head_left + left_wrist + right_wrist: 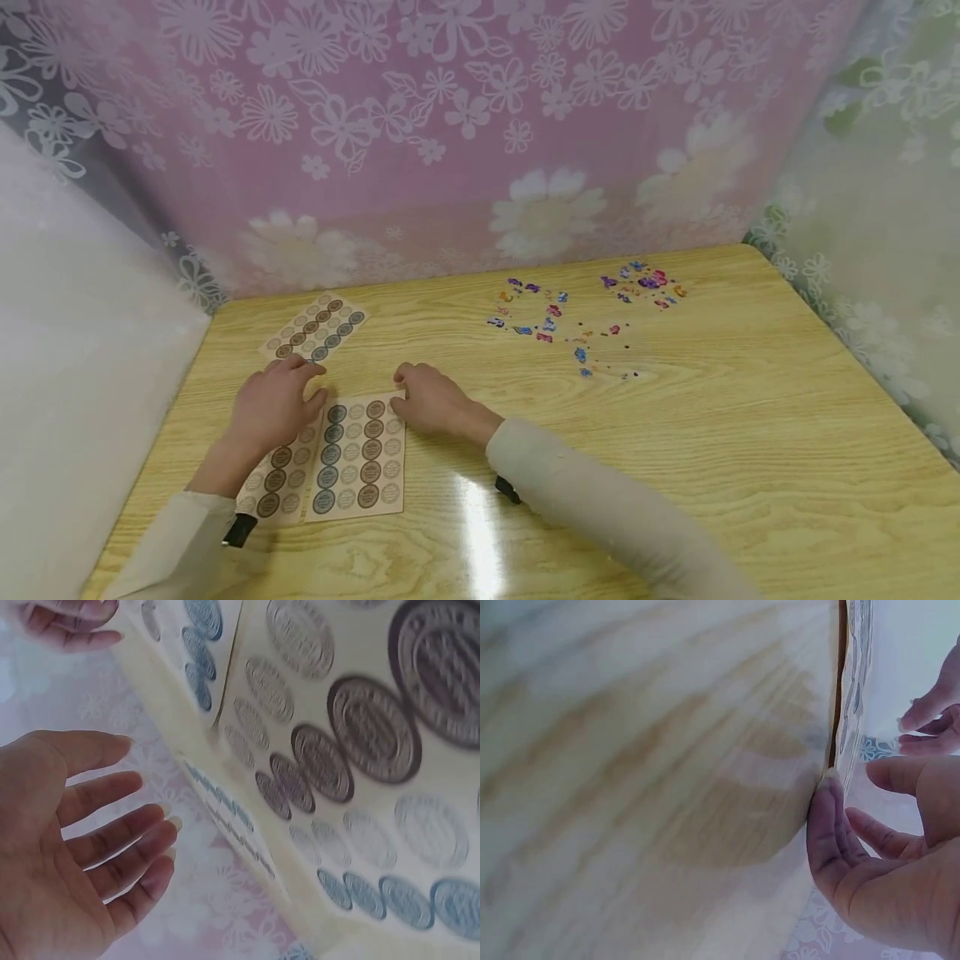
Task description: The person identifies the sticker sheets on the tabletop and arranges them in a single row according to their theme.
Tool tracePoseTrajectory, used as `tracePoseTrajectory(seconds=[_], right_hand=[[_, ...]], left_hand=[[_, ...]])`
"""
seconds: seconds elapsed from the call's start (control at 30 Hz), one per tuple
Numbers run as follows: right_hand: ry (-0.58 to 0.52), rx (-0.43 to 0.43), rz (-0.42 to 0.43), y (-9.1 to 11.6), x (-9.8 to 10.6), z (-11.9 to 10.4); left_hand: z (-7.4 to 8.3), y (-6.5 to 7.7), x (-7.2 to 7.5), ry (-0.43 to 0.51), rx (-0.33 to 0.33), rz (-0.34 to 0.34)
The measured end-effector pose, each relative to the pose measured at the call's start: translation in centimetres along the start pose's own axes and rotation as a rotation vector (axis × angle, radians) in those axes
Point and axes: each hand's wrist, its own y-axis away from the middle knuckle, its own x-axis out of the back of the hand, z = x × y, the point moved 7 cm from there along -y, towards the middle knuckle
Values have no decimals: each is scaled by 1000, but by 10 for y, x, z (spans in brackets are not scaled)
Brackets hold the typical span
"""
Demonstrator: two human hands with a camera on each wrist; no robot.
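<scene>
Two sheets of round stickers lie side by side on the table, printed with columns of grey-blue, brown and pale circles. My left hand [272, 406] is over the upper part of the left sticker sheet [288, 479] and hides some of it. Loosely spread fingers [120, 847] show in the left wrist view, with nothing between them. At the upper right corner of the right sticker sheet [360, 458] is my right hand [435, 402]. Its fingertips [825, 806] touch the sheet's edge in the right wrist view, while the thumb stands apart from them.
A third sticker sheet [318, 325] lies slanted at the table's back left. Small colourful pieces [648, 282] are scattered at the back right, with more [551, 312] nearer the middle. Flowered curtains [450, 125] hang behind the wooden table [675, 467].
</scene>
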Motion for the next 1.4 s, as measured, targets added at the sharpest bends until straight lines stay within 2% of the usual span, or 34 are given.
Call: tracePoseTrajectory(seconds=[0.1, 0.27, 0.63, 0.97, 1.4], right_hand=[[41, -19, 11, 0, 6, 1], [127, -15, 52, -2, 20, 0], [152, -2, 82, -12, 39, -6], [265, -22, 79, -24, 42, -4], [237, -75, 62, -46, 41, 6]], left_hand=[[-5, -1, 6, 33, 2, 13], [-16, -2, 7, 50, 27, 8], [-31, -7, 11, 60, 31, 88], [-47, -18, 10, 65, 54, 13], [-80, -40, -7, 63, 83, -73]])
